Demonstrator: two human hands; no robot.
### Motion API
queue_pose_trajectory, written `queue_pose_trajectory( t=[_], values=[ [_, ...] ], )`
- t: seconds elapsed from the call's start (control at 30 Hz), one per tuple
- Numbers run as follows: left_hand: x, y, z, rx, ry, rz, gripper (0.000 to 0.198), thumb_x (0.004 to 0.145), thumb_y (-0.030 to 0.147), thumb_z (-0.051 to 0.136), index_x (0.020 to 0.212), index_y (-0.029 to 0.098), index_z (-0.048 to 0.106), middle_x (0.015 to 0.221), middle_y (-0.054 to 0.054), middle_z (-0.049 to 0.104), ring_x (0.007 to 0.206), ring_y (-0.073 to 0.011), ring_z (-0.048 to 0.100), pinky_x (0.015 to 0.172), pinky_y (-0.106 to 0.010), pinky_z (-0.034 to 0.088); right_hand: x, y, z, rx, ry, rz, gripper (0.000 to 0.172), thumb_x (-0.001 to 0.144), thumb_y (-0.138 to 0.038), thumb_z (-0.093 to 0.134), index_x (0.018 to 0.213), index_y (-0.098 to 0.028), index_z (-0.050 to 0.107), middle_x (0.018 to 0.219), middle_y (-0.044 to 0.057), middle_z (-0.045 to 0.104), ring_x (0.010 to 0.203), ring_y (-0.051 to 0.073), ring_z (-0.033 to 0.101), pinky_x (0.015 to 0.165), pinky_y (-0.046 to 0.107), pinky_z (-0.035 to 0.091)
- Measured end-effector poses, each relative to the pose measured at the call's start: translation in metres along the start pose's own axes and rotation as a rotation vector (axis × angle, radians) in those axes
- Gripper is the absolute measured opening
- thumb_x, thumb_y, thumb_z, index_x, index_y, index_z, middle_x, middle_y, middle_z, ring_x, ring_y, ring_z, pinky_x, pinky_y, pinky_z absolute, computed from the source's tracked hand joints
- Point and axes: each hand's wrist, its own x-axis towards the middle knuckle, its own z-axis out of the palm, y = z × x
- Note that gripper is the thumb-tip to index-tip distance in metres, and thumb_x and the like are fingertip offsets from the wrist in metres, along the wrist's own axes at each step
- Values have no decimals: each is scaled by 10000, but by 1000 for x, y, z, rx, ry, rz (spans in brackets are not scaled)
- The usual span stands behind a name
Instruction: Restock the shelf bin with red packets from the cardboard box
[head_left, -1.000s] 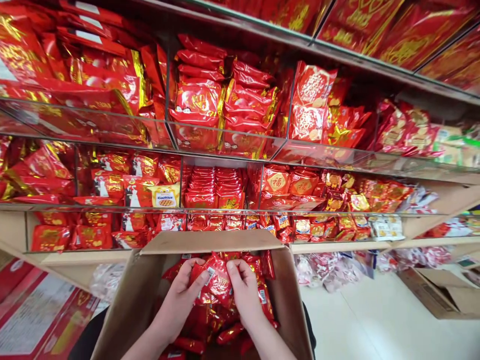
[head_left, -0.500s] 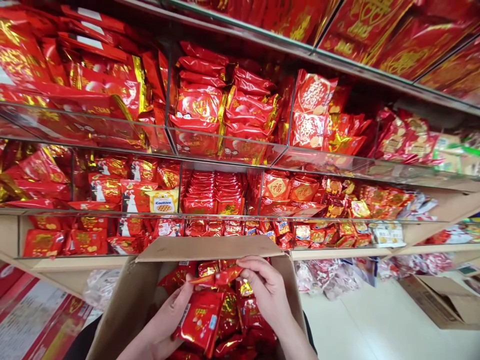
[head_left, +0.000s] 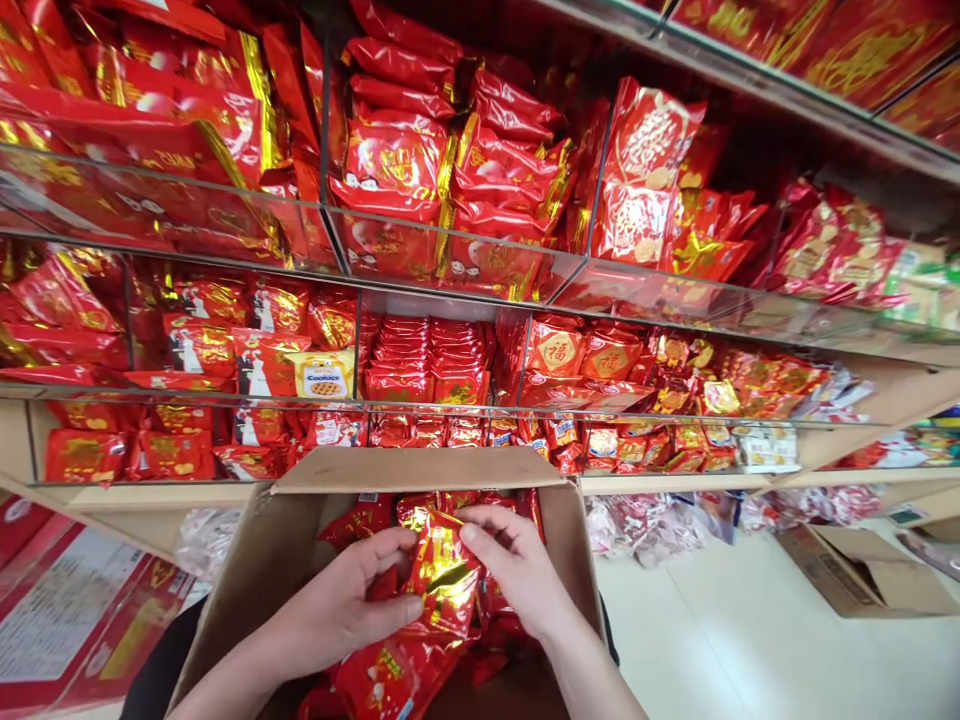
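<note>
Packet (head_left: 448,580), shiny gold-and-red, lies over the near cardboard box (head_left: 259,580), pinched along its left edge by the left hand (head_left: 341,600), far right corner by the right hand (head_left: 517,565); probably light, slippery, crushable, best gripped by edges. Stocked shelves (head_left: 180,495) stand beyond.

"Cookies" pops out in dark blue on the yellow-and-white cookie packet (head_left: 322,386)! Further right, 福 on a red square packet (head_left: 556,350), and 福 again on the neighbouring red packet (head_left: 611,360)! Far left, the white label (head_left: 67,600) runs lines too fine to read; gold characters blur on the lowest snack packet (head_left: 386,680).
</note>
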Motion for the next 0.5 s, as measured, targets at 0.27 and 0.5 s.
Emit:
queue_pose_trajectory(
  t=[0.27, 0.5],
  values=[
    [3, -3, 14, -119, -54, -53, 257, 731, 399, 607, 852, 178, 661, 729, -20, 703, 632, -172, 621, 588, -261, 485, -1, 9, 16, 246, 229, 12, 420, 665, -382, 680, 1015, -215, 519, 840, 18, 638, 769, 156, 602, 737, 303, 479],
    [12, -38, 17, -273, 166, 11, 298, 687, 443, 643, 886, 222, 623, 755, 6, 682, 600, -141, 597, 596, -261, 492, -14, 0, 21, -5, 70, -131, 489, 763, -343, 578, 1171, -228, 334, 964, 66, 631, 884, 195, 614, 762, 323, 492]
  ],
)
